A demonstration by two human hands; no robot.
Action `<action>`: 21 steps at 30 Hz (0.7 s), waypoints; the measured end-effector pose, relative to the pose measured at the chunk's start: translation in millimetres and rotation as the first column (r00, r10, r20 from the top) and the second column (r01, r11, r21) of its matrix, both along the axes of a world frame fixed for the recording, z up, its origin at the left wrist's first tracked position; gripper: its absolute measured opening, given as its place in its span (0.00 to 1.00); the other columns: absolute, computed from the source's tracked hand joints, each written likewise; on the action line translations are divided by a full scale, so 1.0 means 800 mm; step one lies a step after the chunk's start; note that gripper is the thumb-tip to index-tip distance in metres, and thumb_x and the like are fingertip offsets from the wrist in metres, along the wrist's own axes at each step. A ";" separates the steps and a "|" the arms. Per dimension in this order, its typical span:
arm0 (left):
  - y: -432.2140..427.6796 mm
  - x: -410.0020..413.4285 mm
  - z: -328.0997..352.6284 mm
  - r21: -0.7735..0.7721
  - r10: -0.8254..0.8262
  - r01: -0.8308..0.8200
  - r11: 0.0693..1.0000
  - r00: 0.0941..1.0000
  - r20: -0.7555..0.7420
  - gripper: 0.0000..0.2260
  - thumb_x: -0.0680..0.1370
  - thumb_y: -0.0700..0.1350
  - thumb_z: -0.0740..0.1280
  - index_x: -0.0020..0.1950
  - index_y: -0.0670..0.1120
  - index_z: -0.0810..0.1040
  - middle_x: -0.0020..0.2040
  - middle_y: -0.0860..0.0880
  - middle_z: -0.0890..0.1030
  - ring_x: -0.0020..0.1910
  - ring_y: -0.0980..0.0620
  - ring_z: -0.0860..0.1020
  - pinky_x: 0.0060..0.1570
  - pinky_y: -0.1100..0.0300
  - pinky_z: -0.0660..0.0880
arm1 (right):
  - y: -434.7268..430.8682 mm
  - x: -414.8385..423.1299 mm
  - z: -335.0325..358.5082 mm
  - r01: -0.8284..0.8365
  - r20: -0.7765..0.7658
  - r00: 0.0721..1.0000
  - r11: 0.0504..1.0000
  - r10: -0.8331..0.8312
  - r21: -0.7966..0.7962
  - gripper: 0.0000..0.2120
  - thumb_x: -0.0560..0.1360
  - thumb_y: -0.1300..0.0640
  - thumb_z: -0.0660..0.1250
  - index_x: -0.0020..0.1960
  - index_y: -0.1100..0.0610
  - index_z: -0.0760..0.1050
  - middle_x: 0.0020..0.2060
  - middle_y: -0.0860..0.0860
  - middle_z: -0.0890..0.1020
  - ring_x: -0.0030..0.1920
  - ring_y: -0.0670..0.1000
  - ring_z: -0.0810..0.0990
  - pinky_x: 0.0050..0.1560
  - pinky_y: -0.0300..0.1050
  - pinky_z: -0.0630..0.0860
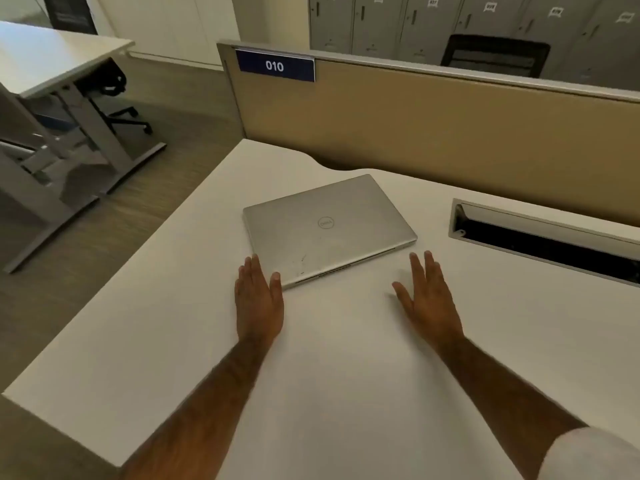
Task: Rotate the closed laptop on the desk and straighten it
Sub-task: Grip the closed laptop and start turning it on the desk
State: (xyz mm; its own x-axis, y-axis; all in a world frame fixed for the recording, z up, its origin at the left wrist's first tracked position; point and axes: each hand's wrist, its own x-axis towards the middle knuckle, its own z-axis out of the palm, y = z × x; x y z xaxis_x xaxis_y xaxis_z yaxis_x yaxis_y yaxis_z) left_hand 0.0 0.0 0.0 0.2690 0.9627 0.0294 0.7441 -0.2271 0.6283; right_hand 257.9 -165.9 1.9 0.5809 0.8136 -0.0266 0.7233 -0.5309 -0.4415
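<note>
While both hands hover low over the white worktop (145,327), the closed silver laptop (329,230) lies flat near the far edge, just in front of the tan divider panel (433,133), lid up w/ a round logo at centre. It sits skewed: its edges are not parallel w/ the worktop's edges, near-left corner pointing toward the person. Left hand (258,299) is palm down, fingers (254,268) straight and held close together, thumb tip right at the laptop's near-left corner; can't tell if it's touching or just beside. Right hand (427,296) is palm down too, fingers loosely spread, thumb out to the left, near the laptop's near-right corner but apart from it. Neither hand grips anything. Cable slot (540,237) is recessed in the worktop to the right of the laptop. Blue "010" label (275,65) sits on the divider's top left.
</note>
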 end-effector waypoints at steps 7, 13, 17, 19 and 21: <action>0.042 0.033 0.007 0.012 0.085 -0.084 0.996 0.983 -0.162 0.21 0.81 0.44 0.53 0.74 0.40 0.62 0.67 0.38 0.72 0.65 0.38 0.70 0.65 0.46 0.68 | 0.098 0.061 0.016 0.099 -0.121 0.988 0.995 -0.097 0.019 0.31 0.80 0.37 0.55 0.76 0.56 0.63 0.71 0.61 0.68 0.67 0.64 0.72 0.64 0.58 0.71; 0.079 0.051 0.011 -0.112 0.189 -0.209 0.972 0.968 -0.165 0.19 0.80 0.44 0.56 0.69 0.37 0.65 0.64 0.35 0.69 0.65 0.35 0.68 0.62 0.44 0.69 | 0.157 0.100 0.029 0.206 -0.251 0.943 0.976 -0.219 -0.075 0.31 0.77 0.37 0.61 0.66 0.62 0.73 0.62 0.62 0.78 0.63 0.64 0.75 0.62 0.55 0.73; 0.101 0.057 0.012 -0.210 0.293 -0.321 0.924 0.944 -0.153 0.18 0.80 0.45 0.56 0.65 0.34 0.70 0.66 0.34 0.68 0.66 0.34 0.69 0.64 0.46 0.68 | 0.185 0.121 0.032 0.294 -0.428 0.858 0.955 -0.284 -0.045 0.21 0.74 0.38 0.66 0.45 0.58 0.72 0.46 0.56 0.75 0.48 0.56 0.75 0.49 0.47 0.70; 0.105 0.058 0.009 -0.225 0.313 -0.343 0.912 0.936 -0.159 0.18 0.80 0.46 0.57 0.64 0.35 0.72 0.66 0.34 0.69 0.66 0.34 0.70 0.63 0.47 0.69 | 0.190 0.127 0.034 0.339 -0.524 0.796 0.940 -0.305 -0.032 0.19 0.74 0.42 0.69 0.46 0.59 0.73 0.47 0.56 0.74 0.48 0.56 0.74 0.48 0.47 0.69; 0.108 0.058 0.005 -0.238 0.336 -0.362 0.901 0.931 -0.142 0.19 0.79 0.47 0.58 0.63 0.35 0.73 0.65 0.34 0.71 0.64 0.33 0.72 0.61 0.46 0.71 | 0.189 0.130 0.039 0.379 -0.597 0.734 0.925 -0.323 -0.034 0.19 0.76 0.49 0.70 0.58 0.63 0.75 0.50 0.57 0.75 0.51 0.56 0.73 0.50 0.47 0.70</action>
State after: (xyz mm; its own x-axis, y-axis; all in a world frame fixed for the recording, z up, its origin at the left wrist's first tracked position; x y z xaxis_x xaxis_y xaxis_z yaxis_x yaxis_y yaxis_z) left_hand 46.2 86.7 4.1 -0.0961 0.9662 -0.2392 0.8053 0.2167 0.5518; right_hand 362.1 -14.9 33.1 0.7200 0.5697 -0.3962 0.0807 -0.6358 -0.7677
